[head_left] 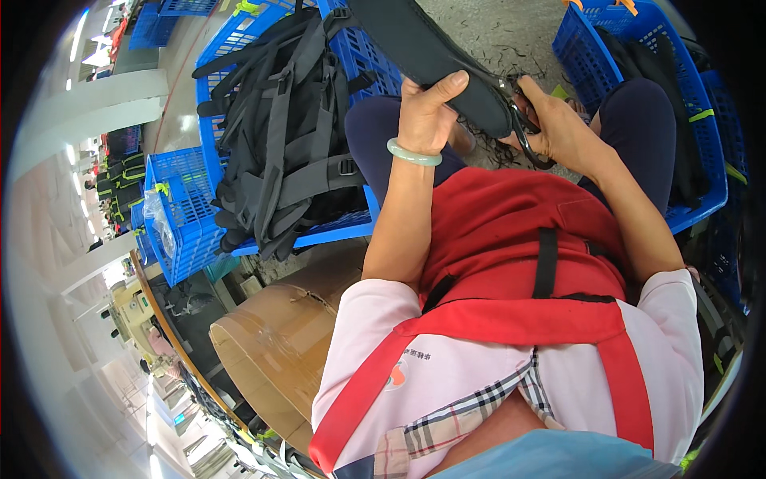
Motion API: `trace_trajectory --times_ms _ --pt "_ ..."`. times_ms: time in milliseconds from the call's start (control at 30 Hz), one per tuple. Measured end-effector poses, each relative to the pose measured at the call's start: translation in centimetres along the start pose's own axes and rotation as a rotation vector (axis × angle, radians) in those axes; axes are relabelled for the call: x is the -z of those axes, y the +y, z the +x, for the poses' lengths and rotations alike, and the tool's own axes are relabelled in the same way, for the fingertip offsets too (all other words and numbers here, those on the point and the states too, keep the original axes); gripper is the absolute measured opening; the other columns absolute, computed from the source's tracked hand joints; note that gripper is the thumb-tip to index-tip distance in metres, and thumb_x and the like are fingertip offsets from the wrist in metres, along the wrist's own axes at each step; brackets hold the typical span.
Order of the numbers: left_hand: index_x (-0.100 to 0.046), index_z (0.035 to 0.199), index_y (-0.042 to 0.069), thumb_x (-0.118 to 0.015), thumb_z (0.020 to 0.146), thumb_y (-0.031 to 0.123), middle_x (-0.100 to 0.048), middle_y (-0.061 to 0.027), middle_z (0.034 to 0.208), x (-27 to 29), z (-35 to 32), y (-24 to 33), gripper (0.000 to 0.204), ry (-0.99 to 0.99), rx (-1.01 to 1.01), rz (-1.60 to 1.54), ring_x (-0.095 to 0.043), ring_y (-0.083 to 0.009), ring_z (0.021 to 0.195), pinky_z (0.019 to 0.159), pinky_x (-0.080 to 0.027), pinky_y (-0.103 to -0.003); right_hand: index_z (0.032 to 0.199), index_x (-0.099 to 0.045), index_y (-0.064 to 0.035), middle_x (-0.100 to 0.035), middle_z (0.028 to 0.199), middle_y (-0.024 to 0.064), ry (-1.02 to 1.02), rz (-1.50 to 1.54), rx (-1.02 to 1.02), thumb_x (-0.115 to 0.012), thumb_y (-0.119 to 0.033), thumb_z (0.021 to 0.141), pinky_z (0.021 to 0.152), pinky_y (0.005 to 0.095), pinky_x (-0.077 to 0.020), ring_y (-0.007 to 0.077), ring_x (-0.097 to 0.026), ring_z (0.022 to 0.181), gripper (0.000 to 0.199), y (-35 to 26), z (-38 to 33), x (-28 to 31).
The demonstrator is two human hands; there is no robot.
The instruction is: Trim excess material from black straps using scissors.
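Note:
A long padded black strap (435,52) stretches from the top edge down to between my hands, its rounded end near my right fingers. My left hand (427,112), with a pale green bangle on the wrist, is closed around the strap's edge, thumb on top. In my right hand (566,132) is a pair of scissors (525,137) with dark handle loops. The scissors lie against the strap's rounded end; their blades are mostly hidden, so I cannot tell whether they touch a thread. A red apron (519,219) covers my lap.
To the left, a heap of black straps (295,144) lies over a blue crate (367,60). Another blue crate (570,56) with black pieces stands at the right. Below the heap is a cardboard box (279,335). Dark thread scraps (511,60) litter the floor.

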State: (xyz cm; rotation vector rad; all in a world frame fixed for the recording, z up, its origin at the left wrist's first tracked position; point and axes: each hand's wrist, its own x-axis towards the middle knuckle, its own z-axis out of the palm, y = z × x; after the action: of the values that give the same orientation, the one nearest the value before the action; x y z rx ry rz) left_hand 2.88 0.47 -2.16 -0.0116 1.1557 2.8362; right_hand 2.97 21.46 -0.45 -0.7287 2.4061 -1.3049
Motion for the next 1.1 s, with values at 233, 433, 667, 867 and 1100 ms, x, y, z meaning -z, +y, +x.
trace_trajectory --times_ms 233,433,667,867,1100 --pt "-0.065 0.099 0.007 -0.067 0.081 -0.005 -0.066 -0.0034 0.093 -0.1 0.0 -0.1 0.022 -0.046 0.010 -0.069 -0.065 -0.0168 0.087 0.080 -0.054 -0.034 0.102 -0.042 0.0001 -0.061 0.086 0.0249 0.055 -0.012 -0.032 -0.065 -0.011 0.085 0.069 0.0406 -0.0457 0.0452 -0.054 0.084 0.031 0.9 -0.1 -0.4" --pt "-0.063 0.104 0.004 -0.066 0.084 0.000 -0.066 -0.0078 0.096 1.4 1.0 1.9 0.021 -0.034 0.040 -0.100 -0.065 -0.0216 0.089 0.082 -0.054 -0.035 0.105 -0.044 -0.0008 -0.063 0.091 0.0232 -0.014 -0.082 -0.098 -0.063 -0.008 0.085 0.070 0.0431 -0.0463 0.0434 -0.059 0.087 0.029 0.6 -0.1 -0.2" --pt "-0.064 0.096 0.008 -0.069 0.077 -0.007 -0.065 -0.0020 0.089 0.8 0.5 0.2 0.025 0.048 -0.035 0.000 -0.064 -0.0152 0.081 0.076 -0.053 -0.031 0.113 -0.038 -0.0031 -0.062 0.094 0.0235 0.113 -0.100 0.066 -0.065 -0.007 0.080 0.073 0.0467 -0.0464 0.0439 -0.058 0.093 0.043 2.3 0.2 -2.2" --pt "-0.064 0.097 0.008 -0.070 0.076 -0.008 -0.065 -0.0016 0.091 0.2 0.1 0.1 0.027 0.055 -0.036 -0.010 -0.063 -0.0152 0.082 0.078 -0.052 -0.032 0.114 -0.037 -0.0027 -0.062 0.088 0.0240 0.018 -0.136 -0.030 -0.065 -0.006 0.080 0.071 0.0465 -0.0455 0.0457 -0.058 0.088 0.044 1.0 0.2 -1.3" --pt "-0.064 0.099 0.007 -0.069 0.077 -0.007 -0.065 -0.0032 0.093 0.0 0.1 -0.3 0.027 0.037 0.011 -0.051 -0.063 -0.0166 0.084 0.079 -0.052 -0.033 0.108 -0.042 -0.0008 -0.058 0.080 0.0212 0.063 -0.031 0.050 -0.066 -0.006 0.077 0.065 0.0438 -0.0438 0.0418 -0.058 0.078 0.040 2.1 -0.3 -0.9"
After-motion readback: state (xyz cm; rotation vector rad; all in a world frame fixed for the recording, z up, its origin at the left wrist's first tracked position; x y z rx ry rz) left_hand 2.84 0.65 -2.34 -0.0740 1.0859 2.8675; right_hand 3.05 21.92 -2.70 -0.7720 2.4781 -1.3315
